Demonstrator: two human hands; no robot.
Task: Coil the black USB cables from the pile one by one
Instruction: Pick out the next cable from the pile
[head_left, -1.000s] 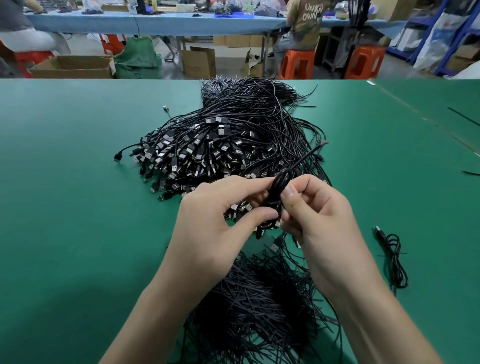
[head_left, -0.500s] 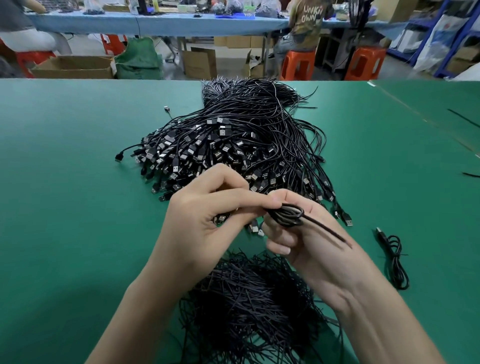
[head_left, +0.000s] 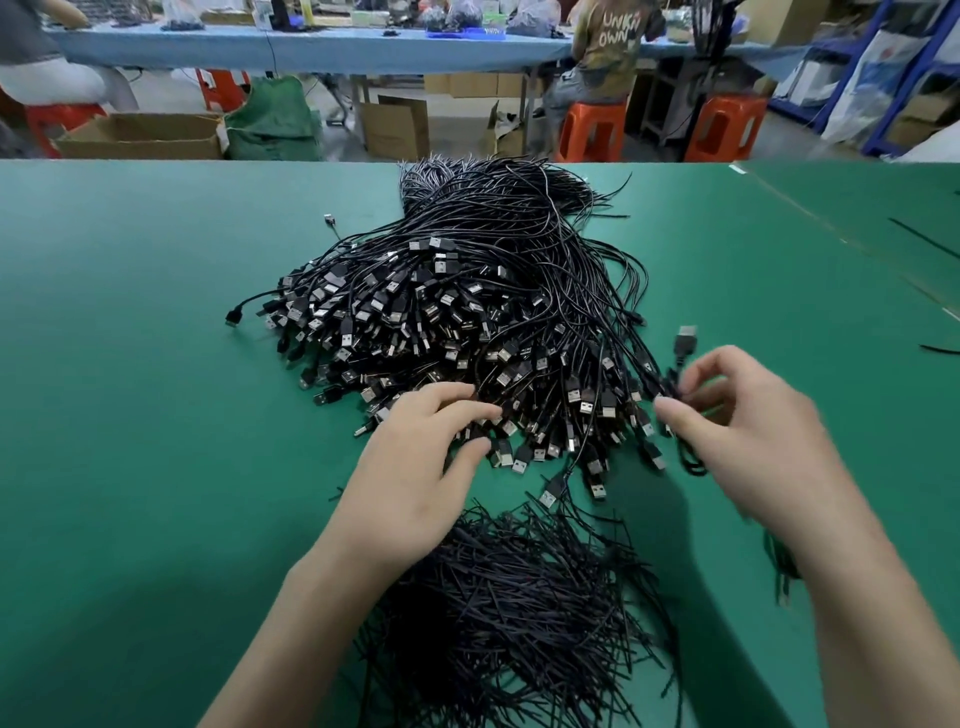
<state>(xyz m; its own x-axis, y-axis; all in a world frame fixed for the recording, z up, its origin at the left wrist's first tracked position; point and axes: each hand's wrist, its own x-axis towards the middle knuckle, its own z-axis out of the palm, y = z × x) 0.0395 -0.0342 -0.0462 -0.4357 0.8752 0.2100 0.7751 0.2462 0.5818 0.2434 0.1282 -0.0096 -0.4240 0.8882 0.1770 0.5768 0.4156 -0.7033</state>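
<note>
Two arms show from the bottom edge. The left hand (head_left: 410, 483) and the right hand (head_left: 748, 441) are bare. The left forearm (head_left: 291, 639) and the right forearm (head_left: 872, 639) are bare too. The nails are short and plain. The right hand looks a bit blurry.

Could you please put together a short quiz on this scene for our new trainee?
1. True or false: the left hand reaches the near edge of the pile with relaxed fingers.
2. Which hand grips the cable whose USB plug sticks up? A) left B) right C) both
3. Fill in: the pile lies on a ___ table.

Key: 1 true. 2 B, the right hand. 3 green.
</note>
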